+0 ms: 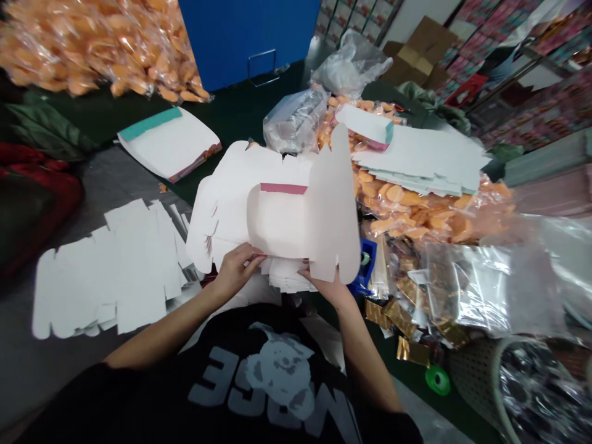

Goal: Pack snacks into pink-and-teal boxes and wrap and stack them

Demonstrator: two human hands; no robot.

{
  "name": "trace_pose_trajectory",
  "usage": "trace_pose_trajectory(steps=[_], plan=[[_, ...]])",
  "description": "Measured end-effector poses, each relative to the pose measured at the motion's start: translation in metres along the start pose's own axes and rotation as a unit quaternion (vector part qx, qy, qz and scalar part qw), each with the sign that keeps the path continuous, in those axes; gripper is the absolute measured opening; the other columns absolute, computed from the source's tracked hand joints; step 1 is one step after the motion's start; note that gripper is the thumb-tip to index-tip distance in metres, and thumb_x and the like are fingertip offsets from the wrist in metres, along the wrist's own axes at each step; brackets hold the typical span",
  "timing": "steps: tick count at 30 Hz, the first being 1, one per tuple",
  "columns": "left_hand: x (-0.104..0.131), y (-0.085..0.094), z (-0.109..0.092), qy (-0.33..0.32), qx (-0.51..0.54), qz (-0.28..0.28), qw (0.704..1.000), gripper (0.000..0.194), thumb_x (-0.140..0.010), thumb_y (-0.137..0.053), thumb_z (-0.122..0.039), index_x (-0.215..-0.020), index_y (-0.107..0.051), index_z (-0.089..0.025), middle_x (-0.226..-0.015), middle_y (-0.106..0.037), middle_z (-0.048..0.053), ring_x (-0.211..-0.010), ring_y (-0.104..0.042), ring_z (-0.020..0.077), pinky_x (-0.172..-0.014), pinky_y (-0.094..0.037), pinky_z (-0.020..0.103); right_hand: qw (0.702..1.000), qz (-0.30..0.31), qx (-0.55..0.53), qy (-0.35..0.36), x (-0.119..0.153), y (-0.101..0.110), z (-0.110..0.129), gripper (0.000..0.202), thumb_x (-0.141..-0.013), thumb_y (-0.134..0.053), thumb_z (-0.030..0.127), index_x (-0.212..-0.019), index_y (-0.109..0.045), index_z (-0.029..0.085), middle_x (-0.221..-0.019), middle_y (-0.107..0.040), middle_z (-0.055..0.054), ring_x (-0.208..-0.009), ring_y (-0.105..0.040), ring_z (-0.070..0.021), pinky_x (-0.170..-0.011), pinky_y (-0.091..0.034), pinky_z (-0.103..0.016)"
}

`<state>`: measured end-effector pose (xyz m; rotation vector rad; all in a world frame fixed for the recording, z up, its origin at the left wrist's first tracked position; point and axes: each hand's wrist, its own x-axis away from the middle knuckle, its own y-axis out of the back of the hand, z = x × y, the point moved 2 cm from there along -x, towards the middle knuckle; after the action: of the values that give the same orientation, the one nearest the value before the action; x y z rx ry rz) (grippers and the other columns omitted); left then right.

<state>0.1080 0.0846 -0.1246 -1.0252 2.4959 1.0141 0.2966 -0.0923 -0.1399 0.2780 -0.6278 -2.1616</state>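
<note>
1. The left hand [237, 266] grips the lower left edge of a half-folded white cardboard box [282, 209], fingers curled over the edge just beside a pink strip.
2. The right hand [326, 285] holds the same box from below at its lower right, mostly hidden under the raised side flap; its fingers are closed on the cardboard.
3. The box is held up between both hands, right in front of the person's chest, its white inside facing the camera and one flap standing upright on the right.
4. Under the box lies a small stack of flat blanks [287, 274]; a wider spread of flat white blanks [115, 271] lies on the counter [115, 176] to the left.
5. Just right of the right hand stands a small blue holder [367, 259], with gold foil packets [407, 320] near it.
6. Farther off, bags of orange pieces [425, 206] carry a pile of flat sheets [420, 157]; another big orange bag [92, 43] sits far left beside a blue panel [245, 37].
</note>
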Motion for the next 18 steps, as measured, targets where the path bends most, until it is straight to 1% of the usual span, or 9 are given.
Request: trace_pose_trajectory(steps=[2, 4, 7, 8, 10, 12, 14, 16, 18], plan=[[-0.004, 0.0, -0.002, 0.005, 0.005, 0.003, 1.0, 0.014, -0.091, -0.062, -0.025, -0.079, -0.068, -0.019, -0.071, -0.065, 0.003, -0.067, -0.059, 0.0139, -0.059, -0.046, 0.025, 1.0, 0.023, -0.014, -0.007, 0.004, -0.005, 0.006, 0.048, -0.071, -0.077, 0.049, -0.107, -0.067, 0.019, -0.1, -0.071, -0.009, -0.097, -0.067, -0.0275, -0.092, -0.055, -0.045], [-0.005, 0.0, -0.002, 0.003, 0.017, 0.0, 1.0, 0.013, -0.089, -0.064, -0.026, -0.078, -0.068, -0.019, -0.069, -0.064, 0.002, -0.065, -0.058, 0.0137, -0.058, -0.045, 0.025, 1.0, 0.008, -0.021, -0.014, 0.005, -0.011, 0.011, 0.054, -0.071, -0.074, 0.054, -0.11, -0.066, 0.018, -0.104, -0.071, -0.012, -0.105, -0.065, -0.0298, -0.098, -0.052, -0.048], [-0.004, -0.003, -0.002, 0.012, 0.031, 0.004, 0.999, 0.016, -0.088, -0.064, -0.027, -0.076, -0.069, -0.018, -0.066, -0.061, 0.001, -0.062, -0.055, 0.0131, -0.056, -0.042, 0.025, 0.997, -0.062, -0.035, -0.014, 0.004, -0.023, 0.017, 0.063, -0.075, -0.067, 0.061, -0.117, -0.063, 0.015, -0.119, -0.066, -0.016, -0.128, -0.052, -0.033, -0.113, -0.037, -0.051], [-0.004, -0.004, -0.003, 0.024, 0.035, 0.003, 0.999, 0.019, -0.089, -0.063, -0.027, -0.073, -0.069, -0.018, -0.065, -0.059, 0.001, -0.061, -0.053, 0.0128, -0.056, -0.041, 0.025, 0.995, -0.088, -0.041, -0.015, 0.004, -0.027, 0.019, 0.065, -0.076, -0.064, 0.063, -0.119, -0.062, 0.015, -0.122, -0.065, -0.017, -0.133, -0.047, -0.0329, -0.116, -0.034, -0.051], [-0.004, -0.007, -0.003, 0.066, 0.04, -0.011, 0.997, 0.023, -0.09, -0.062, -0.028, -0.071, -0.07, -0.019, -0.062, -0.054, 0.0, -0.06, -0.05, 0.0126, -0.055, -0.039, 0.026, 0.988, -0.137, -0.055, -0.037, 0.004, -0.035, 0.02, 0.067, -0.08, -0.059, 0.064, -0.123, -0.06, 0.014, -0.126, -0.063, -0.018, -0.138, -0.042, -0.0323, -0.117, -0.031, -0.051], [-0.004, -0.011, -0.004, 0.114, 0.026, -0.042, 0.992, 0.024, -0.089, -0.064, -0.031, -0.07, -0.072, -0.02, -0.063, -0.05, 0.0, -0.063, -0.048, 0.0137, -0.058, -0.039, 0.028, 0.982, -0.166, -0.069, -0.065, 0.004, -0.04, 0.021, 0.065, -0.083, -0.056, 0.063, -0.125, -0.059, 0.013, -0.126, -0.063, -0.018, -0.136, -0.045, -0.0318, -0.115, -0.034, -0.051], [-0.006, -0.014, -0.005, 0.141, -0.002, -0.081, 0.987, 0.022, -0.086, -0.067, -0.035, -0.07, -0.074, -0.021, -0.07, -0.049, 0.0, -0.072, -0.049, 0.0157, -0.066, -0.042, 0.03, 0.979, -0.173, -0.077, -0.073, 0.005, -0.044, 0.022, 0.059, -0.086, -0.055, 0.059, -0.123, -0.061, 0.013, -0.123, -0.065, -0.017, -0.129, -0.052, -0.0304, -0.112, -0.039, -0.049], [-0.007, -0.016, -0.007, 0.147, -0.011, -0.116, 0.982, 0.022, -0.084, -0.07, -0.037, -0.069, -0.073, -0.021, -0.08, -0.05, 0.002, -0.083, -0.051, 0.0175, -0.076, -0.044, 0.033, 0.98, -0.175, -0.07, -0.059, 0.005, -0.046, 0.022, 0.052, -0.088, -0.055, 0.056, -0.118, -0.064, 0.015, -0.121, -0.066, -0.016, -0.124, -0.055, -0.0288, -0.111, -0.04, -0.048], [-0.007, -0.017, -0.009, 0.147, -0.001, -0.139, 0.979, 0.021, -0.083, -0.07, -0.037, -0.07, -0.073, -0.02, -0.089, -0.05, 0.003, -0.09, -0.052, 0.0185, -0.083, -0.046, 0.035, 0.981, -0.182, -0.052, -0.046, 0.006, -0.048, 0.021, 0.05, -0.088, -0.055, 0.055, -0.117, -0.065, 0.016, -0.121, -0.066, -0.015, -0.123, -0.056, -0.0288, -0.111, -0.04, -0.049]])
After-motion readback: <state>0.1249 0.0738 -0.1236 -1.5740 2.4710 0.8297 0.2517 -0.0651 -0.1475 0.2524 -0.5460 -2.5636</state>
